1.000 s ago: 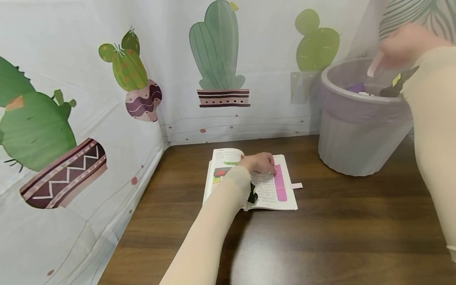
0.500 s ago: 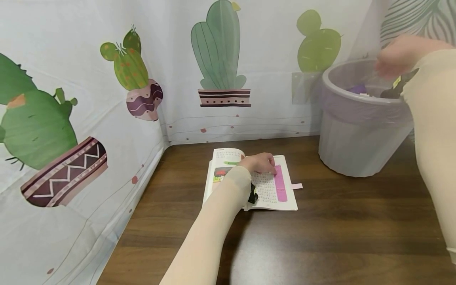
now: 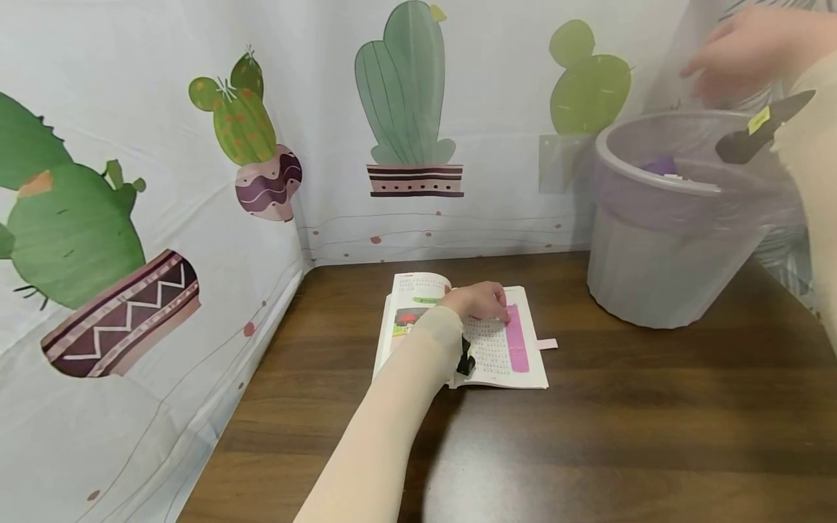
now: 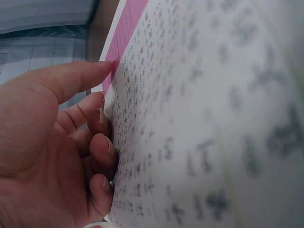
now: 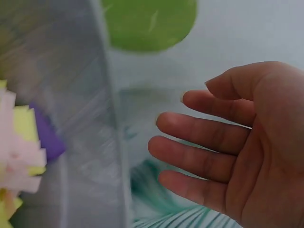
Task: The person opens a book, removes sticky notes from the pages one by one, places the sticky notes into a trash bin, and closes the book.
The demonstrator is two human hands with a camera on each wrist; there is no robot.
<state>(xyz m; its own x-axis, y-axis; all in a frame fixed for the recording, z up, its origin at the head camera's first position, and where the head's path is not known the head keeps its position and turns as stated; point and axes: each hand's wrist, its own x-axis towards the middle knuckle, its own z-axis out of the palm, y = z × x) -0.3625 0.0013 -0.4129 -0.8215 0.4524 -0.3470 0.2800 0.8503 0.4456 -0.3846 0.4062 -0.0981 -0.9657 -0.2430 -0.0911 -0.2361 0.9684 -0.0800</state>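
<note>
An open book point(image 3: 538, 374) with printed text and a magenta band lies on the table. My left hand point(image 3: 482, 300) rests on its right-hand page. In the left wrist view, loosely bent fingers point(image 4: 102, 149) touch the paper and the thumb meets the magenta band. A pink paper tab point(image 3: 547, 343) sticks out from the book's right edge. My right hand point(image 3: 752, 54) is raised above the grey bin point(image 3: 654, 269), holding nothing. The right wrist view shows its fingers point(image 5: 204, 130) extended and spread beside the bin rim.
Pink and yellow paper strips point(image 5: 21, 156) and a purple piece point(image 5: 47, 135) lie inside the bin, which has a clear plastic liner. Behind the wooden table point(image 3: 588, 436) hangs a white cactus-print cloth point(image 3: 497, 109). A black wrist mount point(image 3: 466, 361) sits under the left wrist.
The pink strip that my right hand held over the bin has left its fingers. That hand dipped toward the bin, then rose. My left hand has stayed on the book.
</note>
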